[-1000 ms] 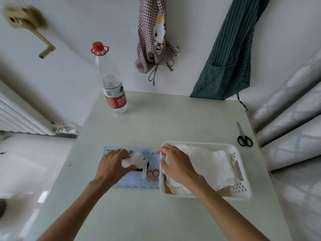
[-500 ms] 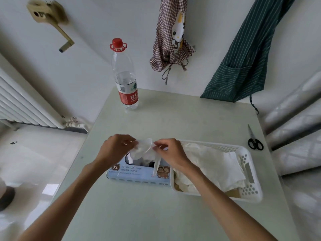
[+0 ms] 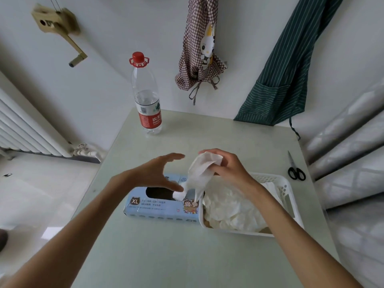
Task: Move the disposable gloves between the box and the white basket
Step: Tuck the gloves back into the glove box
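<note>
A light blue glove box (image 3: pixel 162 206) marked XL lies on the table, its dark oval opening facing up. Right beside it stands the white basket (image 3: pixel 287 190) holding a heap of white gloves (image 3: pixel 230 206). My right hand (image 3: pixel 228 169) pinches a white disposable glove (image 3: pixel 200 171) by its cuff and holds it above the box's right end; the glove's lower end hangs down to the opening. My left hand (image 3: pixel 158 173) hovers over the box with fingers spread, its thumb close to the glove's lower end.
A water bottle (image 3: pixel 147 100) with a red cap stands at the table's back left. Black scissors (image 3: pixel 296 171) lie at the right edge. Two aprons hang on the wall behind. A radiator runs along the left wall.
My right hand has lifted the glove up out of the box. My left hand has let go of it and opened. The camera has tilted up.
</note>
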A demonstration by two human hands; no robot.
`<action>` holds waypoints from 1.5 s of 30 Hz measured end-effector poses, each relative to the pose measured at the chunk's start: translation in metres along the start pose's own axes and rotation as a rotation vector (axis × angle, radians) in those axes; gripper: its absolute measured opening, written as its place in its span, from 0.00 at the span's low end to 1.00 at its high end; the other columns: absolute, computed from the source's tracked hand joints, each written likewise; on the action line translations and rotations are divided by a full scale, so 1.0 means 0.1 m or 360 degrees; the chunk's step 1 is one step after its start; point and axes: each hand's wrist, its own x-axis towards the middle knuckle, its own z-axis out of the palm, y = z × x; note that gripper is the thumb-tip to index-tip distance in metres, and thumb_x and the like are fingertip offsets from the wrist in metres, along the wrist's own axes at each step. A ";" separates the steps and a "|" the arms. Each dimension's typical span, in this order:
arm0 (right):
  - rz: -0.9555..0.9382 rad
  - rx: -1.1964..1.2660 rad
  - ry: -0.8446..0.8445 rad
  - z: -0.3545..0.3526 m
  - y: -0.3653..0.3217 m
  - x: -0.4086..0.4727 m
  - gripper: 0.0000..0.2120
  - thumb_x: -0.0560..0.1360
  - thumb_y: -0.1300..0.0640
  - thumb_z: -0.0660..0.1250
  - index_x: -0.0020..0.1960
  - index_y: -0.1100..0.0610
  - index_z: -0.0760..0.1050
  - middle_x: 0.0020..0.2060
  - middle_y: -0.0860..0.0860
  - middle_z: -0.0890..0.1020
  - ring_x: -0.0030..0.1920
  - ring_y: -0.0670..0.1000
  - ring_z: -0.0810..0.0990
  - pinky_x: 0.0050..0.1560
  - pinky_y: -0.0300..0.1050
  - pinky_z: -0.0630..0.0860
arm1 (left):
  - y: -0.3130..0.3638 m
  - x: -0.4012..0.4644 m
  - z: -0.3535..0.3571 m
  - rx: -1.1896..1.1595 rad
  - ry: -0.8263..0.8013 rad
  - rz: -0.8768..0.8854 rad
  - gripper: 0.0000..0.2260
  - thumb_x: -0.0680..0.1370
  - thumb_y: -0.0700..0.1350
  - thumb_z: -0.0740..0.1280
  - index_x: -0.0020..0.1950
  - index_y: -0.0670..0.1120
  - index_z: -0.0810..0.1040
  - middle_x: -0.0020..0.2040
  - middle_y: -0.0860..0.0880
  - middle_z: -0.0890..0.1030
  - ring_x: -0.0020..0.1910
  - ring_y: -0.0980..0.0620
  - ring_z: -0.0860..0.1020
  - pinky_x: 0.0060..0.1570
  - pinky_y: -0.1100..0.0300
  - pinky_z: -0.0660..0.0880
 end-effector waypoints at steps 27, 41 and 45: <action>0.0365 0.0432 0.0083 -0.97 0.09 -0.54 0.08 0.71 0.57 0.72 0.50 0.56 0.83 0.47 0.54 0.84 0.50 0.52 0.81 0.58 0.46 0.73 | 0.90 0.58 0.46 -0.0458 0.0134 0.0374 0.08 0.71 0.45 0.75 0.41 0.42 0.80 0.39 0.49 0.83 0.37 0.56 0.79 0.42 0.64 0.76; 0.0104 -0.0144 0.0392 -1.11 -0.14 -0.54 0.08 0.72 0.58 0.63 0.35 0.55 0.68 0.26 0.41 0.68 0.28 0.41 0.66 0.32 0.36 0.60 | 1.14 0.58 0.50 -0.0511 0.0054 0.0282 0.14 0.73 0.52 0.71 0.53 0.46 0.75 0.47 0.49 0.82 0.45 0.50 0.80 0.45 0.58 0.77; 0.0178 -0.0004 0.0427 -1.20 -0.13 -0.58 0.02 0.65 0.55 0.60 0.35 0.52 0.70 0.30 0.47 0.69 0.34 0.46 0.68 0.33 0.38 0.62 | 1.08 0.62 0.47 -0.0523 0.0139 0.0374 0.07 0.77 0.44 0.67 0.53 0.43 0.80 0.47 0.48 0.83 0.46 0.51 0.81 0.51 0.59 0.77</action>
